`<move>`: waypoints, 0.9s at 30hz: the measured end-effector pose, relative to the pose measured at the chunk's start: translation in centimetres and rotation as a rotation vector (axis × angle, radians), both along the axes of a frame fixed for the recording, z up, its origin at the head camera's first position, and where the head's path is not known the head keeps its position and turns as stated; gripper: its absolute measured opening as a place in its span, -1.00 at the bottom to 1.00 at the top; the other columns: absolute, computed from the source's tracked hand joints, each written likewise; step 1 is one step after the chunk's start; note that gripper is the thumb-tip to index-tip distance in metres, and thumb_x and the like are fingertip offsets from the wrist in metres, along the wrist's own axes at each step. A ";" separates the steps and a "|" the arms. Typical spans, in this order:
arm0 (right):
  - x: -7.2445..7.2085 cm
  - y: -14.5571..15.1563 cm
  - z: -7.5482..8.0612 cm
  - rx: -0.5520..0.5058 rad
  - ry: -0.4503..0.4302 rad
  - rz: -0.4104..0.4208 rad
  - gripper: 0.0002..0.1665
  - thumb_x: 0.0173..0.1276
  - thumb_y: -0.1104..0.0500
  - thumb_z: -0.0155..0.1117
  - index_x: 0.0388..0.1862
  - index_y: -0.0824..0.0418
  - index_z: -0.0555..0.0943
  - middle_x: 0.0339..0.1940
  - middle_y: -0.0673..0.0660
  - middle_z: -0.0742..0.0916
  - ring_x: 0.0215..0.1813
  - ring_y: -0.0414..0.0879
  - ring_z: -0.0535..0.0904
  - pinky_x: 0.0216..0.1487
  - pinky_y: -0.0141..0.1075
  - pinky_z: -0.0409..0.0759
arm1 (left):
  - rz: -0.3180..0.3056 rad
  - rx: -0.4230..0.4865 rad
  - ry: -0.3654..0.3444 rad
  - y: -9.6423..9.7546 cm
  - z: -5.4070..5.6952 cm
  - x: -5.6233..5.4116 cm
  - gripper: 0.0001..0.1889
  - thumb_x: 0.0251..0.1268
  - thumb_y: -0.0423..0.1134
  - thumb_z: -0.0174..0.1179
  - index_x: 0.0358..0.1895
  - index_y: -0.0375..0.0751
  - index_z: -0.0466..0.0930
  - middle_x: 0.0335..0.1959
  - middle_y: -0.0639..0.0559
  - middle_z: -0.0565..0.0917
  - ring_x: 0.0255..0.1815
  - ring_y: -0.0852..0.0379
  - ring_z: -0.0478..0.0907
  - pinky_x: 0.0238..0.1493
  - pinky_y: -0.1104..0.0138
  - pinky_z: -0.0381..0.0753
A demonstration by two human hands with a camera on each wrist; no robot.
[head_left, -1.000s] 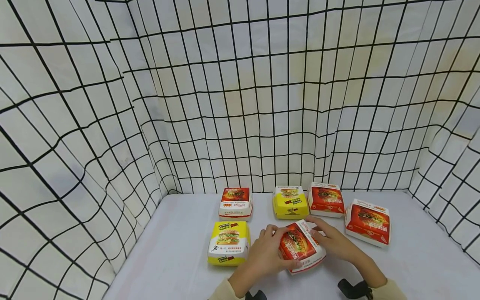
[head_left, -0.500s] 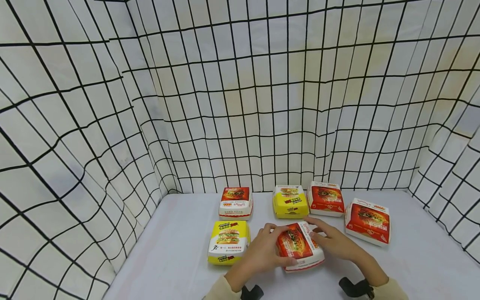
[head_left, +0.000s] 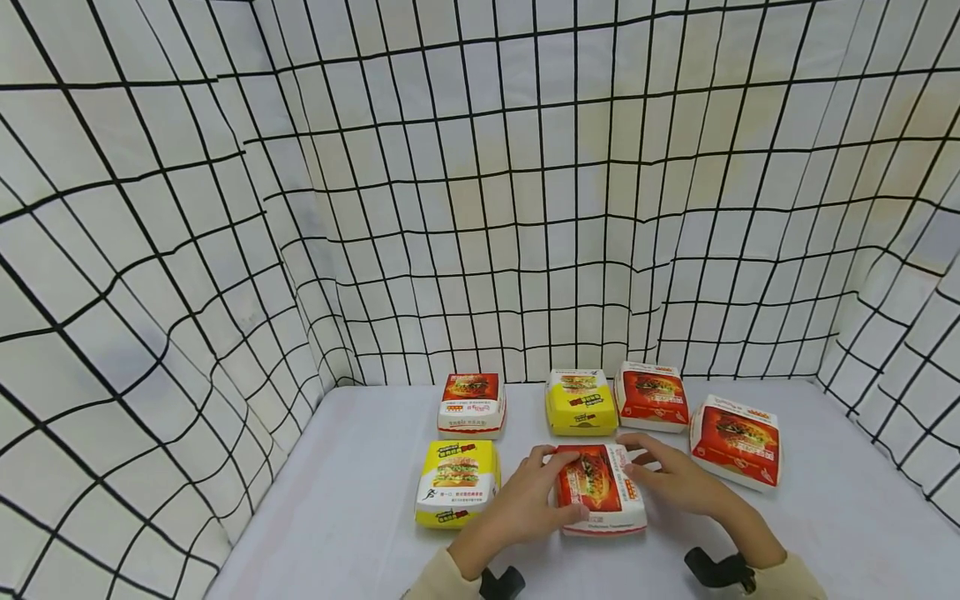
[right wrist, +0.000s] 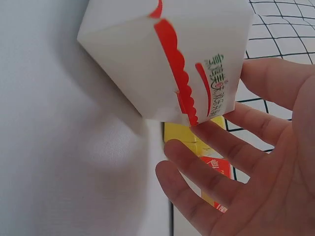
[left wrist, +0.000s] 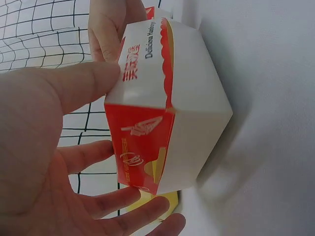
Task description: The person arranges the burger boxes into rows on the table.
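A red and white cardboard burger box (head_left: 594, 479) lies on the table between both hands, its burger picture facing up. My left hand (head_left: 528, 500) holds its left side, the thumb on the near part and the index finger at the far left. In the left wrist view, the remaining fingers spread along the box's red side. On the other side, my right hand (head_left: 675, 479) touches the right edge with relaxed, spread fingers. The right wrist view shows the thumb at the edge of the box (right wrist: 197, 59) and the fingers (right wrist: 216, 177) extended beside it.
Left of the hands lies a yellow and white burger box (head_left: 457, 483), with a red and white box (head_left: 471, 406) behind it. Farther back are a yellow box (head_left: 581, 402) and a red box (head_left: 652, 397); another red box (head_left: 736, 442) lies right. Black-gridded white cloth (head_left: 480, 208) walls the table (head_left: 337, 500).
The held burger box has turned counterclockwise and now lies nearly square to the viewer. My right hand has shifted slightly right, its fingers loosening; the other boxes stay put.
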State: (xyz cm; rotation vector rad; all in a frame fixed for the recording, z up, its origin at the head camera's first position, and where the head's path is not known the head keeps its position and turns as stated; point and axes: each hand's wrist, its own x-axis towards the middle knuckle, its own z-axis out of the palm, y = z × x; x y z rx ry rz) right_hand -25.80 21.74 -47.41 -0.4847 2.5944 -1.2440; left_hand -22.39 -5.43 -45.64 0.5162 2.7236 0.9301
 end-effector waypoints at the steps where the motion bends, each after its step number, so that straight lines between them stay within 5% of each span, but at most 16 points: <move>1: 0.0 0.0 0.0 0.003 0.002 -0.003 -0.33 0.49 -0.11 0.25 0.48 0.08 0.40 0.42 0.25 0.56 0.31 0.20 0.54 0.11 0.14 0.66 | -0.005 -0.005 0.003 0.0 0.0 0.0 -0.20 0.18 0.21 0.43 0.50 0.35 0.32 0.53 -0.07 0.31 0.41 -0.11 0.40 0.24 -0.18 0.58; 13: -0.3 0.1 -0.1 0.015 0.038 -0.004 -0.41 0.52 -0.10 0.23 0.40 0.13 0.46 0.36 0.22 0.60 0.26 0.14 0.56 0.12 0.09 0.64 | -0.023 0.002 0.010 -0.1 0.0 0.0 -0.34 0.39 0.06 0.30 0.51 0.39 0.30 0.47 -0.05 0.38 0.38 -0.09 0.45 0.25 -0.19 0.56; 27: -0.5 0.3 0.0 0.016 0.045 0.013 -0.49 0.54 -0.10 0.20 0.28 0.18 0.52 0.16 0.14 0.67 0.11 0.01 0.57 -0.01 -0.18 0.60 | 0.006 0.084 0.022 -0.3 -0.5 -0.3 -0.46 0.54 -0.14 0.11 0.52 0.29 0.33 0.33 -0.03 0.47 0.11 0.10 0.48 0.12 0.09 0.62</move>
